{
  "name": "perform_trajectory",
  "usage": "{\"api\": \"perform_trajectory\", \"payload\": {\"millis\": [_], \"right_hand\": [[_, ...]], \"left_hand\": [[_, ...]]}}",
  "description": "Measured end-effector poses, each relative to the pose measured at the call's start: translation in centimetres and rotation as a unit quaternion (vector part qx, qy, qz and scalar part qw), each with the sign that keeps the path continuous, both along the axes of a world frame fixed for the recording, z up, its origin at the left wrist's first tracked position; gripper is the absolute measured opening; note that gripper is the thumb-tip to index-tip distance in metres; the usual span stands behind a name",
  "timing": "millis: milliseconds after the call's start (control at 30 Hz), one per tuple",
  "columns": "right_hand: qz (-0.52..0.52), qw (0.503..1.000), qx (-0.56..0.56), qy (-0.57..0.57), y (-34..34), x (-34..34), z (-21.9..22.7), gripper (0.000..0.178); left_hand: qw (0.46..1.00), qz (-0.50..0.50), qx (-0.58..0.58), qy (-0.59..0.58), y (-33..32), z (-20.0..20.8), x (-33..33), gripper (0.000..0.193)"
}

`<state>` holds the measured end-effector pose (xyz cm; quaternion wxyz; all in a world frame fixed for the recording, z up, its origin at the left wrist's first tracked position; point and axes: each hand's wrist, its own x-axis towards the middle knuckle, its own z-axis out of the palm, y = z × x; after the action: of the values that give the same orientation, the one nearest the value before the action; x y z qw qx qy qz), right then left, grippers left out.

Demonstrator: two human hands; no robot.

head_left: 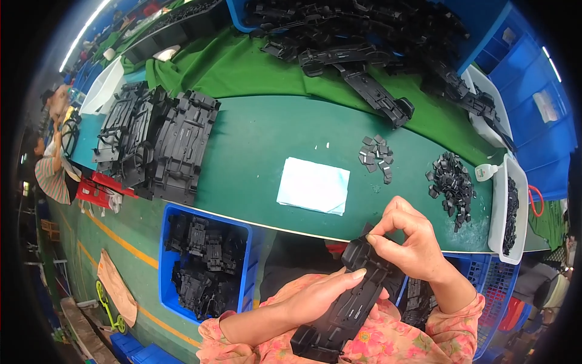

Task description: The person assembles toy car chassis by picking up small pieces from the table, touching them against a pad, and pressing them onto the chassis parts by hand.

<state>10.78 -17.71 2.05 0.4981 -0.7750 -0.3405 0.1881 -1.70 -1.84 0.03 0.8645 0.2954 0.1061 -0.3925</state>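
Note:
A long black plastic car chassis (350, 312) lies slantwise over my lap, below the table's front edge. My left hand (324, 296) is closed round its middle, thumb on top; part of the grip is hidden beneath. At the chassis's upper end my right hand (411, 239) pinches a small black plastic piece (367, 230), thumb against forefinger. Whether that piece touches the chassis I cannot tell. Beyond my hands, a folded white cloth (313, 185) rests on the green table. Small black pieces form a loose cluster (376, 156) and a larger heap (452, 185) to the right.
Several black chassis (183, 142) stand stacked at the table's left. More spill from a blue bin (241, 18) over green cloth (254, 73). A blue crate (163, 267) below holds black parts. At right are a white tray (498, 212) and a small bottle (485, 172).

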Motion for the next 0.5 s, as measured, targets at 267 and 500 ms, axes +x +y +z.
{"api": "perform_trajectory", "payload": {"millis": [267,500], "right_hand": [[0.001,0.999,-0.023,0.031,0.2,0.2,0.0,0.006],[0.021,0.999,0.041,0.006,-0.7,0.3,0.4,0.014]], "left_hand": [[0.999,-0.001,0.027,-0.029,0.0,0.6,0.1,0.051],[0.991,0.085,-0.054,0.091,-0.3,1.2,-0.7,0.062]]}}
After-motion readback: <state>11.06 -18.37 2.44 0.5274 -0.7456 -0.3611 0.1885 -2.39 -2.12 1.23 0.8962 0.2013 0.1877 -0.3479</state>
